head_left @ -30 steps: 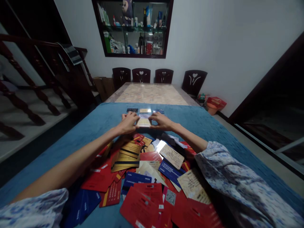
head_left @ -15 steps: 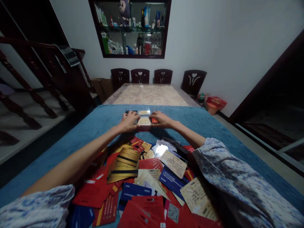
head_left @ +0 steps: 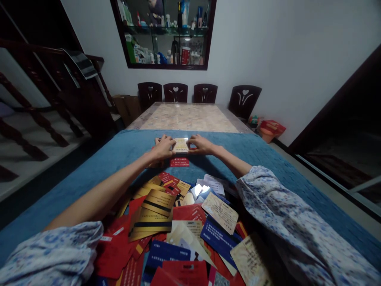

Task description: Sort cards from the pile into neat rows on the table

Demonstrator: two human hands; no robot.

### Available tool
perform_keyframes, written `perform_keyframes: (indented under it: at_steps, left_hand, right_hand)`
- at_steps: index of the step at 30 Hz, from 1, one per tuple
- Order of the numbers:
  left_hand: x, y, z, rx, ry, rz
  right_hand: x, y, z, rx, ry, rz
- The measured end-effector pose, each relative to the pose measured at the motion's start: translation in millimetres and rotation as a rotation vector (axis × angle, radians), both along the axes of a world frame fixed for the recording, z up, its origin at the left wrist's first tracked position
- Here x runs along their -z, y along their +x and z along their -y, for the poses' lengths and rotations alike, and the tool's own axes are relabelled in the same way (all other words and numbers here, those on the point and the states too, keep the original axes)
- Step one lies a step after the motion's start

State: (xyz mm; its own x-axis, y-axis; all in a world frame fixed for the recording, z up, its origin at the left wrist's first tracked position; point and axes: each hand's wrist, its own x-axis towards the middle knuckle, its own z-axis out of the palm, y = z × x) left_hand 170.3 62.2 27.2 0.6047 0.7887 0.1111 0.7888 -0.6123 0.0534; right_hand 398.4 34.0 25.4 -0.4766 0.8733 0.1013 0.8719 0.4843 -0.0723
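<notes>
Between my two hands is a cream-coloured card (head_left: pixel 181 145) with printed text, possibly topping a small stack; its thickness is hard to judge. My left hand (head_left: pixel 164 148) is closed at its left edge, and my right hand (head_left: pixel 201 145) grips the right edge with fingers bent. Just nearer to me, a red card (head_left: pixel 179 162) lies flat on the blue cloth. Other cards beside and beneath my hands are mostly covered. Closer in, a loose heap holds gold cards (head_left: pixel 157 216), blue cards (head_left: pixel 220 238), red cards (head_left: pixel 186 274) and cream cards (head_left: pixel 220 212).
The blue cloth (head_left: pixel 98 178) covers the near part of a stone-topped table (head_left: pixel 190 117). Several dark chairs (head_left: pixel 205 93) stand at its far end. A wall cabinet (head_left: pixel 166 47) holds bottles and jars. An orange bin (head_left: pixel 268 131) is at the right, wooden railings (head_left: pixel 35 107) at the left.
Both hands have moved slightly away from me with the cream card, now over where another cream card lay. The red card nearer me shows more fully. My view has shifted a little.
</notes>
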Motion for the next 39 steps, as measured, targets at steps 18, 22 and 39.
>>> perform_keyframes:
  at_steps: [18,22,39]
  left_hand:
    - [7.8,16,-41,-0.028,-0.005,-0.005]
    - [10.7,22,-53,-0.048,-0.019,0.019]
    - [15.4,32,-79,-0.072,-0.049,-0.032]
  right_hand:
    - [5.3,1,-44,0.108,-0.018,0.069]
    - [2.8,1,-54,0.136,-0.027,0.106]
    - [3.1,-3,-66,0.184,-0.080,0.145]
